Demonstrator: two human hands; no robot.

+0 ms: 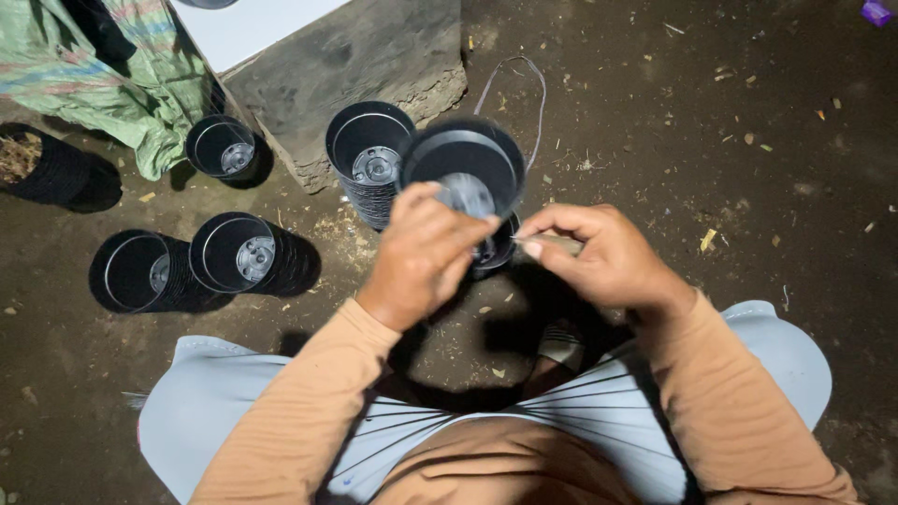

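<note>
My left hand [423, 254] is wrapped around one round black plastic nursery pot [465, 168], fingers curled against its lower wall and base, so the pot is tipped with its open mouth facing up toward me and its pale perforated bottom showing through the inside. My right hand [599, 254] sits just beside it, thumb and forefinger pinched together on something thin and pale at the fingertips [533, 245]; it is too blurred for me to tell what it is. Directly under my fingers, partly hidden by the held pot, lies the rim of one more black pot [500, 251] on the ground. Just beyond my left knuckles stands one tall nested stack of black pots [369, 159], its top pot showing a grey drain disc. Further off past my left hand I count three more open black pots or short stacks: one [222, 147] against the rough grey concrete block [346, 65], and two side by side, one [236, 252] nearer my wrist and one [134, 271] beyond it. At the far edge past those lies one dark stack on its side [47, 168] with brownish stuff in its mouth. A crumpled green woven sack [131, 84] lies beside the block, which carries a white flat panel [253, 28] on top. Beyond the held pot a thin loop of wire [524, 84] lies on the dark dirt floor [730, 168], which is scattered with small pale chips. Both my sleeves are orange-tan, and my knees in pale blue cloth are spread below my wrists.
</note>
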